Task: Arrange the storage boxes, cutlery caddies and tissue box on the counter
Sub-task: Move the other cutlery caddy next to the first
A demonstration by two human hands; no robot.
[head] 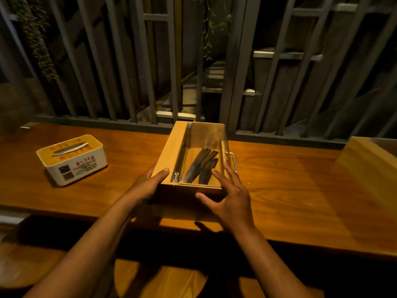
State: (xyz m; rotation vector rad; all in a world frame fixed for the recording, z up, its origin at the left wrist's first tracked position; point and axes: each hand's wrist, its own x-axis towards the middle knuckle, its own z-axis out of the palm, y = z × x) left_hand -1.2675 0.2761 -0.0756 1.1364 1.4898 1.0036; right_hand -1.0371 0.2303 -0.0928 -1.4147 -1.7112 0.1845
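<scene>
A wooden cutlery caddy (171, 147) with a clear lid and a metal handle on its right side stands lengthwise at the middle of the wooden counter (279, 190). Dark wrapped cutlery (202, 166) lies inside it. My left hand (150, 181) grips the caddy's near left corner, thumb on the top edge. My right hand (227, 196) hovers at the near right corner with fingers spread, fingertips at the lid; contact is unclear. A white tissue box (73, 160) with a yellow top sits apart on the counter to the left.
A second wooden box (369, 168) stands at the counter's right end, partly cut off. A grey slatted railing (150, 82) runs along the counter's far edge. Round wooden stools (159, 280) sit below the near edge.
</scene>
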